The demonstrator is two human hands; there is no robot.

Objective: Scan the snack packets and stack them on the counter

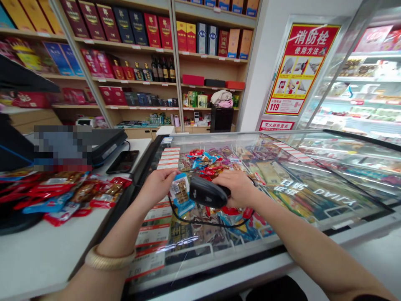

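Note:
My left hand [161, 184] pinches the top corner of a blue snack packet [181, 192] with a clear window showing brown pieces inside. In my right hand [236, 188] is a black barcode scanner [206, 192], its head turned toward the packet and close to it. The scanner's dark cable [216, 225] loops down across the glass freezer lid [200, 244]. Behind and under my hands lies a heap of red and blue snack packets [205, 159] on the glass. My right fingers are partly hidden behind the scanner.
On the white counter [62, 259] at left, more snack packets [78, 196] are piled beside a phone [123, 162] and a black scale-like device [108, 140]. Shelves of boxed bottles [138, 27] stand behind. A red sign [302, 69] hangs on the wall near a lit display fridge [372, 83].

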